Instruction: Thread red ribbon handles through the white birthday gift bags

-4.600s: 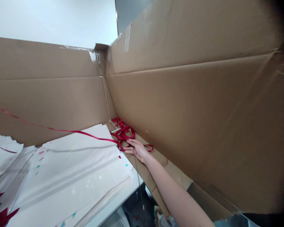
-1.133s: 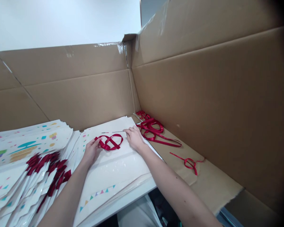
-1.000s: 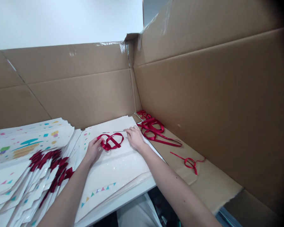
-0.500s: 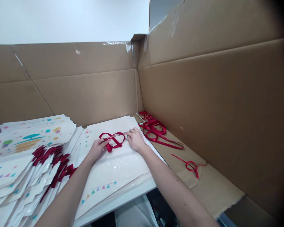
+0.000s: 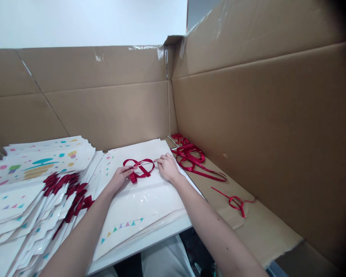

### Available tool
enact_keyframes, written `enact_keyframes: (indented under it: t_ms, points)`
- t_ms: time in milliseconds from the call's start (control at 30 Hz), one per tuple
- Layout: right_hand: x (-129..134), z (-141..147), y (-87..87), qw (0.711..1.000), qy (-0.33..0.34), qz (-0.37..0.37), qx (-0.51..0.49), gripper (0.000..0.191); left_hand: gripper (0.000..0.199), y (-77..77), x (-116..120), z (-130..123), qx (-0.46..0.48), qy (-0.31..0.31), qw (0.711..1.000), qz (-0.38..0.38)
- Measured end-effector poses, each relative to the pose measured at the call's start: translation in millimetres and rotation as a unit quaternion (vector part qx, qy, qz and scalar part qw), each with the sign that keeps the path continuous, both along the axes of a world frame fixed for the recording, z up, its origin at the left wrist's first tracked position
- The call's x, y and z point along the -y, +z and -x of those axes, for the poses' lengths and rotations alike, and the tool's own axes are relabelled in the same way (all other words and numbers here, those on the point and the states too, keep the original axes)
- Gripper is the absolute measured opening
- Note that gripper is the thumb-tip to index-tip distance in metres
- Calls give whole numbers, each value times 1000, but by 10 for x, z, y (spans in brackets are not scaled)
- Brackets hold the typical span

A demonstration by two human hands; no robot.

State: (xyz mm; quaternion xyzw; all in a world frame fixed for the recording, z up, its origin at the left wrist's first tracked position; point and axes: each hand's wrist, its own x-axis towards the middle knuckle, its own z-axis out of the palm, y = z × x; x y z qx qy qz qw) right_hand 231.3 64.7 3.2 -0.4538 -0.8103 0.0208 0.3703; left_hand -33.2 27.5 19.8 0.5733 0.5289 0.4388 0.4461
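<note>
Both hands [image 5: 120, 178] [image 5: 168, 167] around red ribbon loop [image 5: 133, 178]

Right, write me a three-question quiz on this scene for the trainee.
1. True or false: the left hand is touching the red ribbon loop.
2. Where does the small red ribbon loop lie?
A. On the brown cardboard to the right of the white sheet
B. On the stacked printed sheets
C. In the right hand
3. Fill in the blank: the print near the lower edge of the white sheet is a row of small coloured ____.

Key: 1 true; 2 A; 3 triangles
</note>
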Motion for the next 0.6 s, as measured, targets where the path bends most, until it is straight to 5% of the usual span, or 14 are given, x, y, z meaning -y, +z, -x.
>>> enact_keyframes:
  t_ms: [600]
  points:
    - [-3, -6, -6, 1000, -6, 15, 12, 32, 52, -43, -13, 14, 11, -72, 997, -7]
